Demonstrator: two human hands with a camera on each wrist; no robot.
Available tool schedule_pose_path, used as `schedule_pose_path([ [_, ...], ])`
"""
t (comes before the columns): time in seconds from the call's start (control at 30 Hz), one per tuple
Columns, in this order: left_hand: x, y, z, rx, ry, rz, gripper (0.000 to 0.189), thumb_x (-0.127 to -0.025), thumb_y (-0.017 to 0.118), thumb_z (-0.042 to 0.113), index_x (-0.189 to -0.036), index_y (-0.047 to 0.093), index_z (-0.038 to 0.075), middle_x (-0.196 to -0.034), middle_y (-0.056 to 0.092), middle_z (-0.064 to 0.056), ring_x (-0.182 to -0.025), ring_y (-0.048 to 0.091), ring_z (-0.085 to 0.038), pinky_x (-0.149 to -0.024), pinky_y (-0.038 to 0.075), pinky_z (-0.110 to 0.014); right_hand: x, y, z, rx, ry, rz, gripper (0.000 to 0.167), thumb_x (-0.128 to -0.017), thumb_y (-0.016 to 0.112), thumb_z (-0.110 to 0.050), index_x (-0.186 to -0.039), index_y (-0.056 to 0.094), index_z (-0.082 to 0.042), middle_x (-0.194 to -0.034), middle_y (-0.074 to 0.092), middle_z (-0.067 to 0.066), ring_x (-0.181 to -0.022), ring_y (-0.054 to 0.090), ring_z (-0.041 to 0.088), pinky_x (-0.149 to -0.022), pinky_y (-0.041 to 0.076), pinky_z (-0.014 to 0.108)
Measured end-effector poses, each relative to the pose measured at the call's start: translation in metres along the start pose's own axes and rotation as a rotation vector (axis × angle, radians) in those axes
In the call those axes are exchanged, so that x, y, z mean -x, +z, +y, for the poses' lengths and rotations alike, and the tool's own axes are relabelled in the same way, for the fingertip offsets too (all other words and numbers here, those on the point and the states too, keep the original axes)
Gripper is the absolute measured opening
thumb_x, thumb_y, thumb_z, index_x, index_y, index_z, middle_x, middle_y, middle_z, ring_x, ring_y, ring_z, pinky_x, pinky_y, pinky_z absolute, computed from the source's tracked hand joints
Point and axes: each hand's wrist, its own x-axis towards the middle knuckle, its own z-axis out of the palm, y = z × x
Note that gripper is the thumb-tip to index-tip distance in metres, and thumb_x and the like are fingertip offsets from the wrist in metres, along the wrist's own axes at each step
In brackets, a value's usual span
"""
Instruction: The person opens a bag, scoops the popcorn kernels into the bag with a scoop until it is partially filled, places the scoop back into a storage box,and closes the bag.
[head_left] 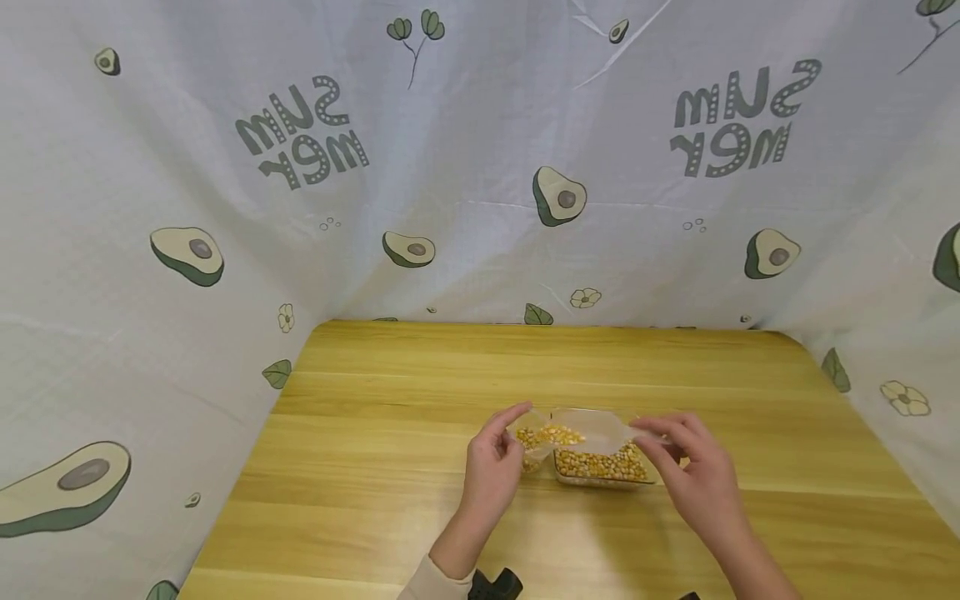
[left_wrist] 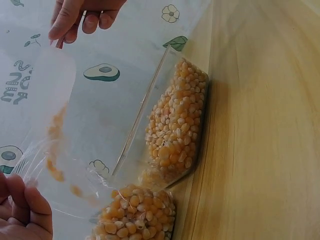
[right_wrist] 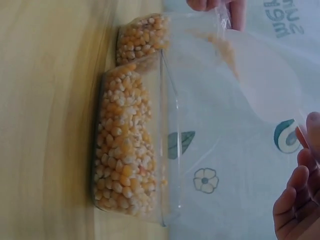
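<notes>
A translucent white scoop (head_left: pixel 603 432) is in my right hand (head_left: pixel 697 475), pinched at its handle. Tilted, it spills yellow corn kernels (left_wrist: pixel 55 170) toward a clear plastic bag (right_wrist: pixel 142 42). My left hand (head_left: pixel 491 473) pinches the bag's upper edge between thumb and fingers and keeps the mouth spread. Kernels fill the bottom of the bag, which rests on the table. Beside it stands a clear rectangular container (left_wrist: pixel 137 125), holding many more kernels (right_wrist: pixel 122 160). Above the container, the scoop covers part of it in the head view.
Everything stands on a wooden table (head_left: pixel 375 433). Behind and at both sides hangs a pale curtain (head_left: pixel 465 150) printed with avocados. A black object (head_left: pixel 495 585) shows near my left wrist at the bottom of the head view.
</notes>
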Motion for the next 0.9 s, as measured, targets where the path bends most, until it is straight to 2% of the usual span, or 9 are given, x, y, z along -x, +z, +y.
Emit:
schedule_pose_path([
  [0.1,0.0,0.0,0.0,0.002,-0.002,0.001,0.056,-0.09,0.043,-0.012,-0.128,0.068,0.021,-0.131,0.062,-0.013,-0.046,0.027,0.0,-0.044,0.026,-0.013,-0.003,0.0,-0.003,0.003,-0.076,0.01,0.027,-0.08,0.074,0.01,-0.099,0.077,-0.008,-0.091,0.056,-0.011,-0.065,0.041,-0.002,-0.057,0.036,0.017],
  [0.2,-0.001,0.001,0.0,-0.003,-0.002,0.001,0.057,-0.089,0.043,-0.012,-0.128,0.068,0.022,-0.126,0.063,-0.016,-0.046,0.027,0.0,-0.044,0.026,-0.013,-0.005,0.0,-0.007,0.033,-0.114,0.011,0.028,-0.078,0.075,0.01,-0.099,0.077,-0.009,-0.09,0.056,-0.009,-0.063,0.039,-0.003,-0.055,0.034,0.016],
  [0.5,0.0,0.001,-0.001,0.0,0.002,-0.005,0.057,-0.09,0.043,-0.012,-0.129,0.067,0.022,-0.13,0.063,-0.009,-0.045,0.026,0.0,-0.043,0.026,-0.013,-0.009,-0.001,-0.015,0.169,-0.213,0.004,0.033,-0.072,0.081,0.007,-0.098,0.076,-0.012,-0.089,0.058,-0.005,-0.065,0.039,-0.005,-0.056,0.035,0.012],
  [0.9,0.0,0.0,-0.002,0.015,0.002,0.01,0.057,-0.089,0.043,-0.011,-0.127,0.068,0.023,-0.131,0.063,-0.008,-0.045,0.027,0.0,-0.043,0.027,-0.013,-0.004,0.004,-0.01,0.117,-0.207,0.012,0.034,-0.072,0.08,0.009,-0.098,0.076,-0.012,-0.089,0.057,-0.005,-0.063,0.039,-0.005,-0.055,0.034,0.012],
])
